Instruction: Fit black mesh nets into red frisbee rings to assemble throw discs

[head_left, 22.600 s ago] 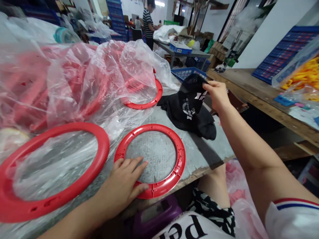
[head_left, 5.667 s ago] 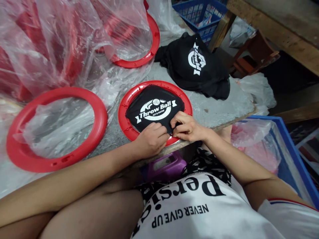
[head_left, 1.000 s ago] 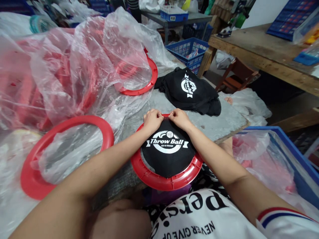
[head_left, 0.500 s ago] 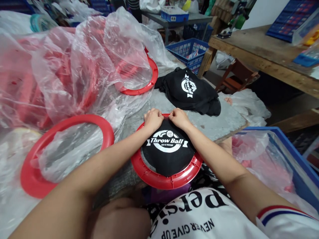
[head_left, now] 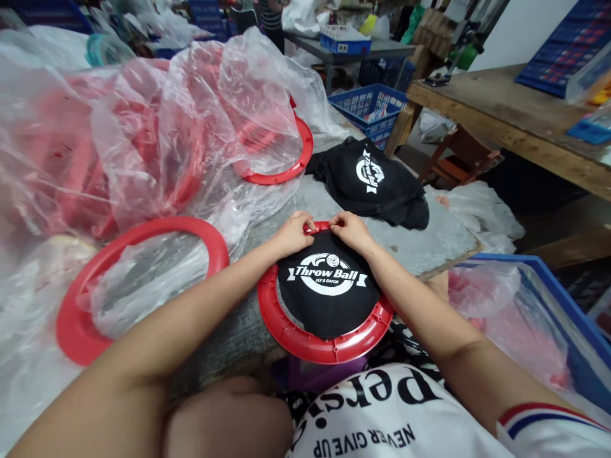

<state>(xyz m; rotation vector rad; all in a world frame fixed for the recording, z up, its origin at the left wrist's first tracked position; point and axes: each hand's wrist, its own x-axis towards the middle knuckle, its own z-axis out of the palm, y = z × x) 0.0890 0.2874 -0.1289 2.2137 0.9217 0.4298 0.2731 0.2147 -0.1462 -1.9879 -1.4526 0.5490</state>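
Observation:
A red plastic ring (head_left: 311, 349) lies in front of me at the table's near edge, ribbed side up. Over its opening spreads a round black mesh cloth (head_left: 329, 312) printed "Throw Ball" in white. At the far rim, my left hand (head_left: 296, 233) has its fingers bent and closed on the cloth's edge. Close beside it, my right hand (head_left: 352, 230) pinches that same edge. A short piece of red rim shows between the two hands. The fingertips partly hide the cloth's edge.
More black printed cloths (head_left: 382, 197) lie piled beyond the ring. Left, another red ring (head_left: 217, 245) rests on clear plastic bags (head_left: 157, 121) full of red rings. A blue crate (head_left: 548, 280) stands to my right, and a wooden bench (head_left: 501, 95) is farther back.
The view has shifted slightly. My fingers have moved a little along the far rim, and more of the red rim now shows between my hands. The ring stays in place.

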